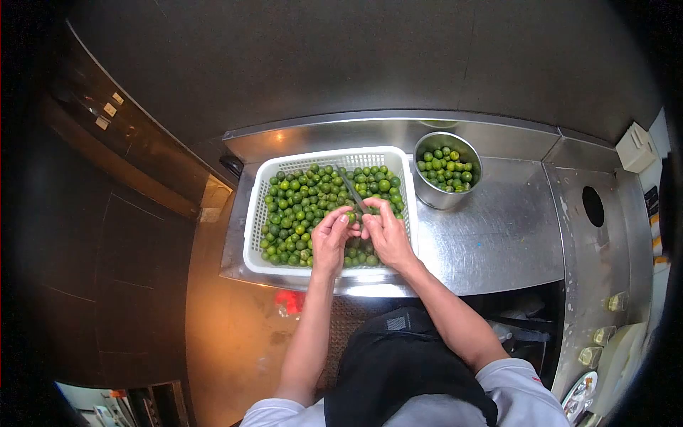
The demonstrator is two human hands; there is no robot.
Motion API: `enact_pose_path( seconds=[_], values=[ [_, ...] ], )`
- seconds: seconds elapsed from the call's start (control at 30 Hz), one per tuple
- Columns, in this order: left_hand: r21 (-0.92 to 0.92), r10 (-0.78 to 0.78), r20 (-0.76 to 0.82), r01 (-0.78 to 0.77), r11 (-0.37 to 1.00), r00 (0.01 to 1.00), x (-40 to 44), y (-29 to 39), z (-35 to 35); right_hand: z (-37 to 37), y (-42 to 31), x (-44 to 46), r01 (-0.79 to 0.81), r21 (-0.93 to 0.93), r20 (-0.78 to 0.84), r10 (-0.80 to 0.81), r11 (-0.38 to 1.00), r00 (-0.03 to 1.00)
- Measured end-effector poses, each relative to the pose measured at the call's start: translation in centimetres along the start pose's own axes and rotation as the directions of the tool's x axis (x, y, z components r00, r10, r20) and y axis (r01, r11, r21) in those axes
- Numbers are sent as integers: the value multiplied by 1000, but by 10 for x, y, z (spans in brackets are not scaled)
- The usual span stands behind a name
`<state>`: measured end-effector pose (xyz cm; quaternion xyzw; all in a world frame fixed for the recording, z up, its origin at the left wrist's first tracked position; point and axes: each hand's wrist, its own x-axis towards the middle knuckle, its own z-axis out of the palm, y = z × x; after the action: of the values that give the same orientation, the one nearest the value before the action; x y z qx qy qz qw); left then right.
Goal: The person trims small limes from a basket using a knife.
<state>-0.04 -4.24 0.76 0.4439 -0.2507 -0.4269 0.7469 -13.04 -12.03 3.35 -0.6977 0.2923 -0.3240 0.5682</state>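
Over a white plastic basket heaped with small green limes, both of my hands work close together. My left hand pinches a single lime between thumb and fingers. A knife with a long, narrow grey blade is gripped in my right hand, its blade slanting up and left over the heap. Its handle is mostly hidden by my fingers. Right of the basket stands a round steel pot, partly filled with more limes.
The basket and pot sit on a stainless steel counter with a raised back edge against a dark wall. At right, a steel surface has a dark round hole. A red item lies on the floor.
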Motion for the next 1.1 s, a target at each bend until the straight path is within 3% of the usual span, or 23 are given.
enact_pose_path(
  seconds=[0.13, 0.23, 0.43, 0.63, 0.9, 1.1],
  values=[
    [-13, 18, -39, -18, 1000, 999, -1, 2, 2, 3, 2, -3, 107, -45, 125, -101, 993, 987],
    [5, 21, -44, -21, 1000, 999, -1, 2, 2, 1, -4, -4, 63, -68, 177, -50, 996, 983],
    [62, -34, -11, 34, 998, 999, 0, 0, -1, 5, 3, -3, 97, -4, 83, -96, 995, 992],
    [-16, -5, -78, 4, 1000, 997, 0, 2, 1, 0, 2, 1, -28, -22, -73, 26, 999, 997],
    [-74, 40, -131, -50, 996, 991, 4, -6, -6, -1, -8, 0, -9, -161, 183, 39, 987, 982],
    [-39, 37, -153, -43, 998, 988, 1, -4, -8, 1, -1, 0, -12, -189, 203, 51, 982, 978]
  ],
)
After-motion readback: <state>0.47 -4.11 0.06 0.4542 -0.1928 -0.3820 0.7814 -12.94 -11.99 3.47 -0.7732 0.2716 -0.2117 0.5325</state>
